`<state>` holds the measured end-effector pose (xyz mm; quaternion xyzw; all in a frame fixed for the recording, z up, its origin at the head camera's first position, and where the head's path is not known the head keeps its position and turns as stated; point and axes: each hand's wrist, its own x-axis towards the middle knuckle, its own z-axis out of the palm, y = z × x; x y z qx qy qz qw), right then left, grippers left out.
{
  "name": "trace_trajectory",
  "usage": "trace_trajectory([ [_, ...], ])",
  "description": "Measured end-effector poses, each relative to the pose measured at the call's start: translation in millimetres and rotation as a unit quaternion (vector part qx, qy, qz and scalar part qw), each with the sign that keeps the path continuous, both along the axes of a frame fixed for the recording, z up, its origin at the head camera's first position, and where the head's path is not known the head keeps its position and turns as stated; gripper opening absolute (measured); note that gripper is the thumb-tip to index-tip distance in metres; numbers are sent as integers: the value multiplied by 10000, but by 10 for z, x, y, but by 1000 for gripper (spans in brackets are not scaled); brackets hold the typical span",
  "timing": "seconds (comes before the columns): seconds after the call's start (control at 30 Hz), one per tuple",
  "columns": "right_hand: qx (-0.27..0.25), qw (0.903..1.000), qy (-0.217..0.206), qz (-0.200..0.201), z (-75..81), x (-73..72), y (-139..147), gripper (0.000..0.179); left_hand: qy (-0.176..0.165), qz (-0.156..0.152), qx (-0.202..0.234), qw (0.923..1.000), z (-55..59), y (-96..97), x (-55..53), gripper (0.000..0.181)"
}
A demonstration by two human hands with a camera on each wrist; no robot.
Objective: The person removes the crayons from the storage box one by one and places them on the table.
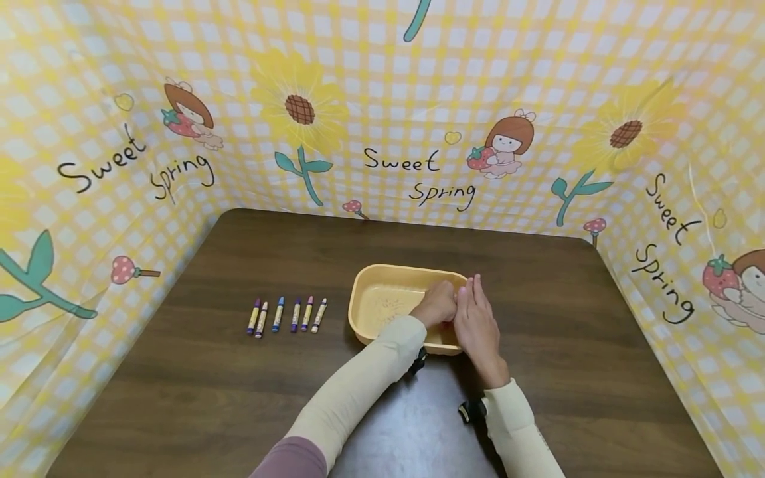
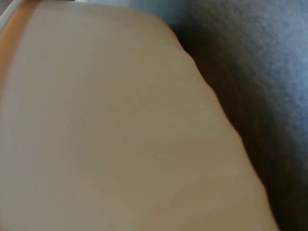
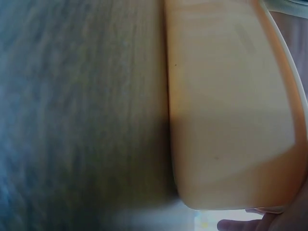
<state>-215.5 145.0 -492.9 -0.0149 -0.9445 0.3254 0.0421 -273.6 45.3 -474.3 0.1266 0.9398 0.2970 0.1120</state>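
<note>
A yellow plastic basin (image 1: 385, 295) stands on the table, its floor bearing faint raised markings. My left hand (image 1: 437, 304) reaches into its right part with knuckles up and fingers bent; the fingertips and anything under them are hidden. Against the basin's right end lies my right hand (image 1: 477, 322), its fingers straight and pointing away from me, right beside the left hand. The right wrist view shows the basin's outer wall (image 3: 231, 110), with fingers (image 3: 240, 224) extending past its corner. In the left wrist view the basin's wall (image 2: 120, 120) fills most of the picture.
Left of the basin, several crayons (image 1: 278, 315) in purple, blue, pink and pale wrappers lie in a loose row. The dark wooden table (image 1: 251, 398) is bordered at the back and sides by a yellow checked cloth (image 1: 382, 113) with printed flowers.
</note>
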Motion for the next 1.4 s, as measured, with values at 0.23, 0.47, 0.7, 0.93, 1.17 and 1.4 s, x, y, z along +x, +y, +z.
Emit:
trace_trajectory([
  [0.23, -72, 10000, 16, 10, -13, 0, -2, 67, 317, 30, -19, 9995, 22, 5, 46, 27],
  [0.47, -126, 9999, 5, -51, -24, -13, -6, 67, 204, 131, -7, 9997, 29, 15, 30, 28],
  [0.7, -213, 9997, -2, -115, -23, -20, -8, 69, 415, 164, 131, 9989, 32, 0, 48, 29],
  [0.93, -102, 9999, 71, -81, -46, -6, -26, 70, 325, 275, 542, 9976, -39, -74, 40, 40],
  [1.17, -37, 10000, -32, -87, -35, 3, -111, 69, -1915, 1361, 3517, 9062, 102, -395, 39, 8],
  [1.4, 109, 9998, -135, -95, 32, 15, -74, 71, -3151, 1050, 4935, 8039, 292, -825, 49, 16],
])
